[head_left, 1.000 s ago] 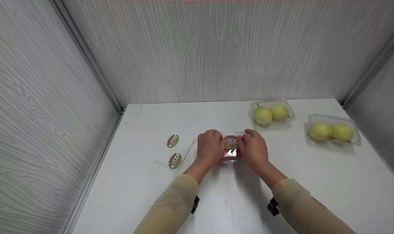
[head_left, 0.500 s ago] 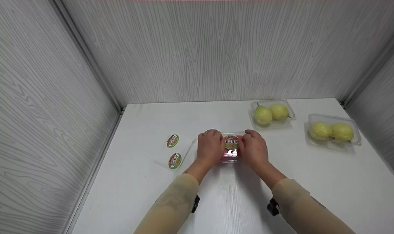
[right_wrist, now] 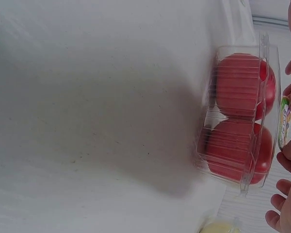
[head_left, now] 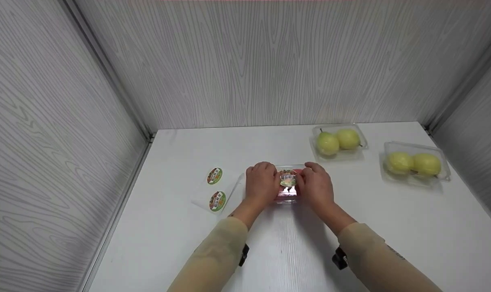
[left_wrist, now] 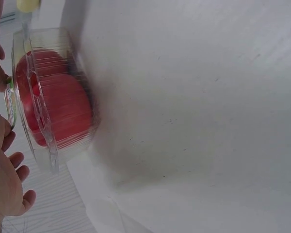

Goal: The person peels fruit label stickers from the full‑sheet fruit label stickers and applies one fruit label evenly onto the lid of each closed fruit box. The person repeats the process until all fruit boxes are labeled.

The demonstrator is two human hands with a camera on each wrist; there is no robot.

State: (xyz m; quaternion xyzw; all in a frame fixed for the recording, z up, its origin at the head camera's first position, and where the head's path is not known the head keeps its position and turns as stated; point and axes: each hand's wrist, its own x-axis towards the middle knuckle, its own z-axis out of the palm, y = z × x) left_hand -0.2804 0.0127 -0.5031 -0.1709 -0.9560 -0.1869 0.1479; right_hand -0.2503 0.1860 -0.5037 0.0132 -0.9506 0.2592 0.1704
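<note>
At the middle of a white table [head_left: 391, 227], inside a grey wood-grain booth, a clear plastic clamshell box [head_left: 288, 194] holding two red round fruits [right_wrist: 240, 121] sits between a person's two hands. The left hand [head_left: 261, 183] rests curled over the box's left end, and the right hand [head_left: 318, 186] curls over its right end; the thumbs and fingertips of both meet at a round sticker [head_left: 288, 178] on the lid, pressing or pinching its edges. The wrist views show the sticker's rim caught between fingertips of both hands, standing slightly off the lid. To the left of the box lies a backing sheet [head_left: 213, 190] with two more round stickers. Well apart, at the far right, stand two clear trays of yellow-green pears [head_left: 337, 142] and [head_left: 413, 164]. A likely risk: uneven pressing could leave the sticker creased or crooked, and a hard push on the thin lid could dent it or make the light box slide on the smooth surface.
</note>
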